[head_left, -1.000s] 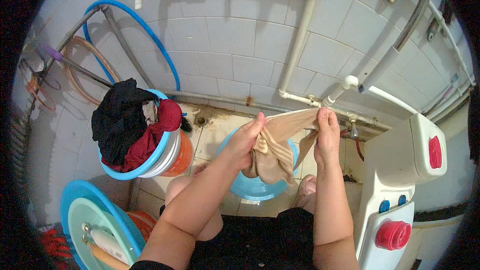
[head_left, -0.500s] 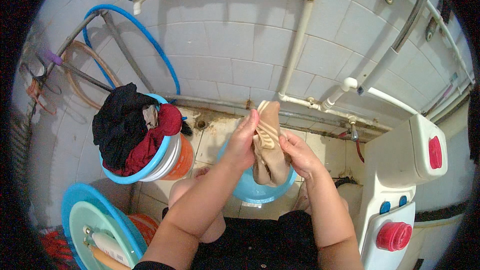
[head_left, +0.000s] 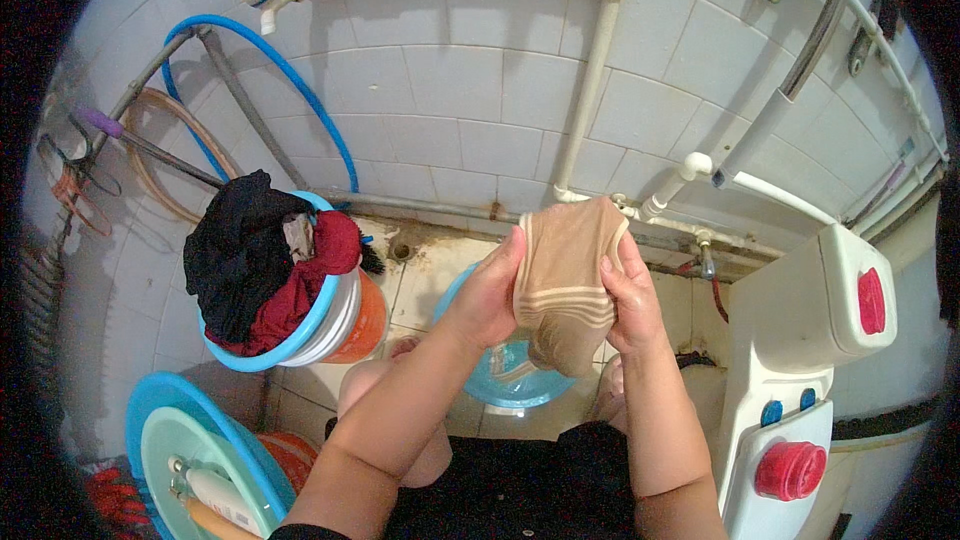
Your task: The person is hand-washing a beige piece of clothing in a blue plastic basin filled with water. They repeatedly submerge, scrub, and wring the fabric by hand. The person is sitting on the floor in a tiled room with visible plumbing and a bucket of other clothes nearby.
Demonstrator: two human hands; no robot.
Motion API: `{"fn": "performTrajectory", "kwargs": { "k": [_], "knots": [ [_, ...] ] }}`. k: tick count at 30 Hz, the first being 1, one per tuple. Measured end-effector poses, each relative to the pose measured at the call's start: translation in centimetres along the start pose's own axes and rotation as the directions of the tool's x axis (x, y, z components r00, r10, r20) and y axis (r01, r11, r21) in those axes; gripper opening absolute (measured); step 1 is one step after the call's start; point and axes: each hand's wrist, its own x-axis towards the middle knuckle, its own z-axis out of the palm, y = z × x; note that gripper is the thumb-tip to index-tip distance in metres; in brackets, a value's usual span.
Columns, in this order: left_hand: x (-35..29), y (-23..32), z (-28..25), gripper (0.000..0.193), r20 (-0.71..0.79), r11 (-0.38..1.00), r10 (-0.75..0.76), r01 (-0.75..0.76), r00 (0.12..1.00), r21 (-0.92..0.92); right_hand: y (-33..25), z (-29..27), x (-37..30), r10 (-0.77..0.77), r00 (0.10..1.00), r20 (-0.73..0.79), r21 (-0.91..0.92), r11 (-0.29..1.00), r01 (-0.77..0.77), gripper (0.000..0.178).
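A beige cloth [head_left: 566, 280] with pale stripes is hanging folded between both hands, held up over a light blue basin [head_left: 515, 380] that is sitting on the tiled floor [head_left: 435, 285] near the foot of the wall [head_left: 450, 100]. The left hand [head_left: 490, 290] is gripping the cloth's left edge, fingers curled round it; the right hand [head_left: 625, 295] is clasping the right edge, thumb lying on the front of the fabric. The cloth's lower end is dangling into the basin's mouth; whether the basin is holding water cannot be told, since the cloth and hands are covering most of it.

To the left of the basin, a blue-rimmed tub [head_left: 300, 325] is resting on top of an orange bucket [head_left: 365, 320], tilted, and is carrying a heap of laundry: a black garment [head_left: 235, 250] lying over a dark red one [head_left: 320, 260], with a bit of pale fabric showing between them. At the lower left edge, another blue basin [head_left: 160, 420] is standing on its side with a paler green one [head_left: 180, 460] nested in it, holding a white bottle [head_left: 215, 495] and a brush-like item.

On the wall, a blue hose [head_left: 300, 90] is looping beside a tan one [head_left: 150, 170], and white pipes [head_left: 590, 70] are running down to the floor. At the right, a white machine [head_left: 800, 340] with red knobs is standing just beside the person's right knee.
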Motion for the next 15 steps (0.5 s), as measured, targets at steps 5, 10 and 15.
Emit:
{"fn": "performTrajectory", "kwargs": {
  "k": [5,10,15],
  "knots": [
    [0.0,0.2,0.5,0.039,-0.032,0.989,0.139,-0.136,0.990,0.060,0.0,-1.2,0.6,-0.006,1.000,0.029,0.005,1.000,0.006,0.050],
    [-0.2,0.6,0.7,0.040,0.031,0.990,0.127,-0.129,0.991,0.054,0.0,-1.6,0.9,-0.022,1.000,-0.022,0.028,0.999,0.023,0.042],
    [-0.3,0.8,1.1,0.046,0.144,0.997,0.066,-0.070,0.987,0.023,-0.1,-1.7,1.1,-0.022,0.998,-0.067,0.025,0.999,0.023,0.039]
  ]
}}
